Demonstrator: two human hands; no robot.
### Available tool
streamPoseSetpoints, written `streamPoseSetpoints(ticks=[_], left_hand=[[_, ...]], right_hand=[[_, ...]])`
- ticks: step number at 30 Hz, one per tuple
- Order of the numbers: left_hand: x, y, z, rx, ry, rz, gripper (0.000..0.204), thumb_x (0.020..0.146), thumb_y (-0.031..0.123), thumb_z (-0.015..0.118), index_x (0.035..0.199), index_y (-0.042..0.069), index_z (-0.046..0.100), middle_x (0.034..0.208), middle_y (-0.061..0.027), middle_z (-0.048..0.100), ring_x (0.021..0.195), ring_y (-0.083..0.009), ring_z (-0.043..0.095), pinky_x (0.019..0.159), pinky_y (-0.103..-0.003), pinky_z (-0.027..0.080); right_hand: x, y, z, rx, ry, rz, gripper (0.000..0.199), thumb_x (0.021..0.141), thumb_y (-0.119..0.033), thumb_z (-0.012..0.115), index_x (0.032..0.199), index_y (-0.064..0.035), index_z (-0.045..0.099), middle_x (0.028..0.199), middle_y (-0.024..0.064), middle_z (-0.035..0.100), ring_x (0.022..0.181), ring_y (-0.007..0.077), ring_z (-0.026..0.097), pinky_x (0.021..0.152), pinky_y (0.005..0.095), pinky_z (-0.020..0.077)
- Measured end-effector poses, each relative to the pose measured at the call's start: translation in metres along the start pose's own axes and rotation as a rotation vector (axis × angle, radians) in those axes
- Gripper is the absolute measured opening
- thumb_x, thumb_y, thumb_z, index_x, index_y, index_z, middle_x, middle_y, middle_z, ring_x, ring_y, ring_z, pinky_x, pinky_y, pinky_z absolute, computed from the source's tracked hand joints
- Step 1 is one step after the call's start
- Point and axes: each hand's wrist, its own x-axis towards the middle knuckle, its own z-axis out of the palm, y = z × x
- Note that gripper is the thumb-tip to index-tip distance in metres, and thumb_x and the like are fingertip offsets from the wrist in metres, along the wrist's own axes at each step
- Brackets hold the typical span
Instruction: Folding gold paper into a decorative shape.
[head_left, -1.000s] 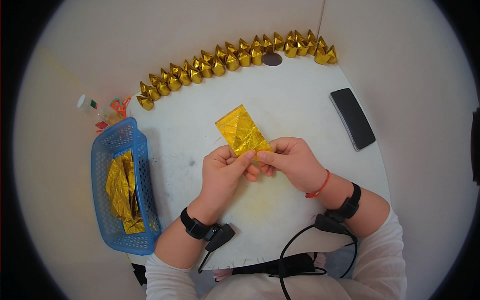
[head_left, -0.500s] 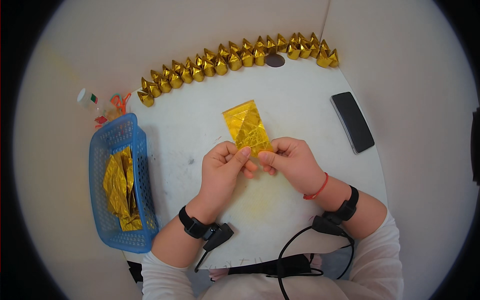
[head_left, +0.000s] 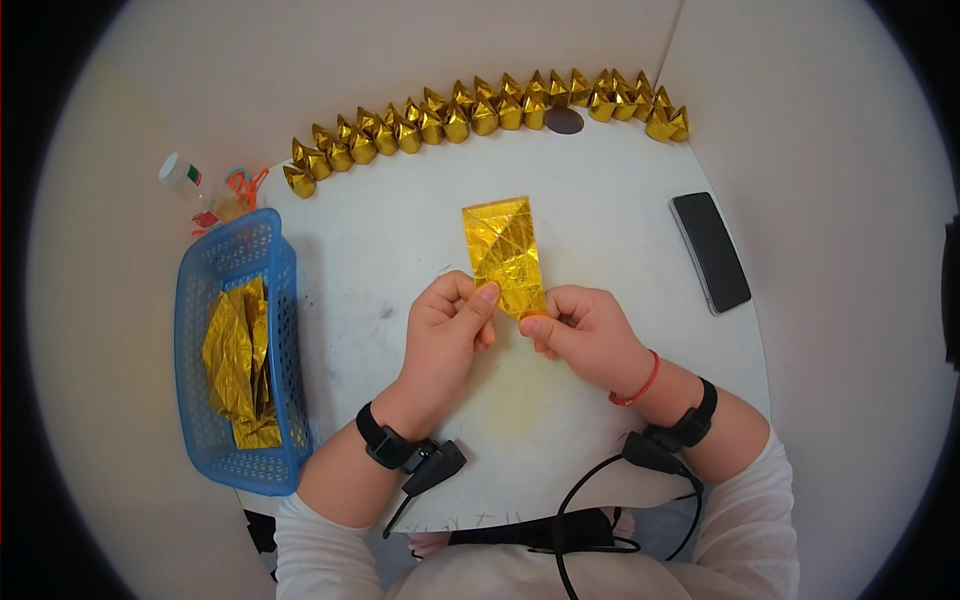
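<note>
The white desk (head_left: 400, 230) fills the middle, with a blue perforated plastic basket (head_left: 283, 360) at its left edge; crinkled gold foil sheets (head_left: 236, 355) lie inside. A long row of gold, pointed, folded foil pieces (head_left: 431, 126) lines the desk's far edge. The left hand (head_left: 447, 320) pinches the left side of the work with its thumb on top, and the right hand (head_left: 595, 335) grips the near right corner. A black flat phone (head_left: 710, 250) lies near the desk's right edge.

The creased, rectangular gold foil piece (head_left: 503, 245) is between the hands, over the desk's middle. A second ago it leaned left; now its long sides point almost straight at the far edge. The thumbs have spread, the left one higher. I judge this a change of grip at the near end: the piece remains flat, so little shaping seems done.
</note>
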Motion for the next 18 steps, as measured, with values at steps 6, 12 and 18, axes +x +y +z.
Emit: streamPoseSetpoints(ticks=[6,12,18], left_hand=[[0.0001,-0.0013,0.0012,-0.016,0.023,0.005,0.021,0.099,0.019,0.059,0.082,0.010,0.050,0.060,0.0022,0.052,0.053,-0.0043,0.043,0.050,-0.020,0.034],[0.0011,0.0028,0.0048,-0.022,0.048,0.003,0.021,0.101,0.019,0.056,0.083,0.010,0.050,0.062,0.0015,0.050,0.057,-0.0071,0.041,0.056,-0.022,0.035],[0.0015,0.0005,0.0038,-0.082,0.039,0.017,0.020,0.100,0.018,0.059,0.084,0.009,0.052,0.062,0.0016,0.053,0.056,-0.0049,0.044,0.054,-0.020,0.036]], right_hand=[[-0.0004,-0.0048,0.0017,0.036,-0.020,0.068,0.029,0.091,-0.021,0.071,0.072,-0.0037,0.057,0.063,0.0002,0.059,0.058,0.0042,0.054,0.052,0.0209,0.0418],[0.0000,0.0029,0.0000,0.002,-0.053,0.019,0.029,0.090,-0.021,0.072,0.072,-0.0042,0.057,0.062,-0.0021,0.056,0.056,0.0032,0.047,0.050,0.0217,0.0386],[-0.0021,-0.0006,0.0021,-0.066,-0.035,-0.054,0.030,0.090,-0.020,0.072,0.071,-0.0043,0.056,0.060,-0.0032,0.052,0.056,0.0034,0.042,0.050,0.0226,0.0369]])
